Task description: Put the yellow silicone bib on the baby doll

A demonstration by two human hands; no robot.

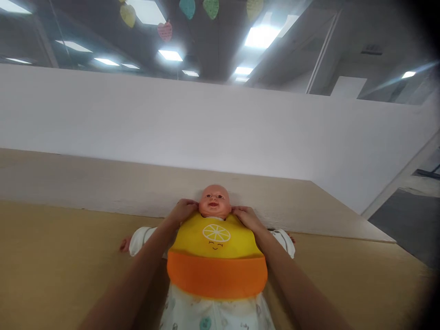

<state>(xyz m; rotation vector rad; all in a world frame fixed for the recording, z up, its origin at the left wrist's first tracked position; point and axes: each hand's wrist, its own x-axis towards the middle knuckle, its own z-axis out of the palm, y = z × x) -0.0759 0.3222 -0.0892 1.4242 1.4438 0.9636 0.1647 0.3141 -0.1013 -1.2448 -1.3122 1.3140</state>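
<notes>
A baby doll [216, 199] lies on its back, head toward the wall, in white printed clothes [215, 315] with both arms spread out. Over its chest is a bib [192, 236], yellow above with a white citrus slice print and an orange catch pocket [216, 277] below. My left hand [185, 210] is closed at the bib's upper edge, on the left side of the doll's neck. On the other side, my right hand [246, 216] pinches the matching upper edge. The bib's neck ends are hidden by my fingers and the doll's head.
The doll rests on a wooden tabletop [68, 256] with a paler raised board [85, 183] along its back. Behind stands a white low wall [172, 121] topped by glass with paper leaf shapes [187, 8]. Grey floor [402, 224] shows past the right edge.
</notes>
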